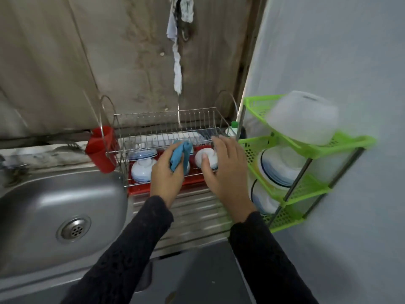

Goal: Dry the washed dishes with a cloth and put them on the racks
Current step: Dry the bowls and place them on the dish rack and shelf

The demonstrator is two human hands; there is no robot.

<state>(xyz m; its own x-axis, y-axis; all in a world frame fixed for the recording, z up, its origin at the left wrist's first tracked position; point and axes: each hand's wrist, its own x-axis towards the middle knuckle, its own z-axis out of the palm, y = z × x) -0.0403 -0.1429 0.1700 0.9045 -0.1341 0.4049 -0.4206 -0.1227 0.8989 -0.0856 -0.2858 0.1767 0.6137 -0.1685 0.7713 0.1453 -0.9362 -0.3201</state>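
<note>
My left hand [167, 172] grips a blue cloth [180, 153] over the wire dish rack [153, 119]. My right hand [225, 172] reaches into the rack with its fingers spread; the thumb lies on an upturned white bowl [207, 157], but whether it grips the bowl is unclear. Another upturned white bowl with a blue pattern [142, 170] sits at the rack's lower left on a red tray [140, 187]. A green corner shelf rack [306, 191] on the right carries stacked white bowls [280, 165] and, on top, a translucent container [304, 117].
A steel sink [54, 216] with a drain lies at the left. A red cup [99, 150] hangs on the rack's left end. A green-capped bottle [233, 129] stands behind the rack. A rag [177, 62] hangs on the wall. A white wall closes the right side.
</note>
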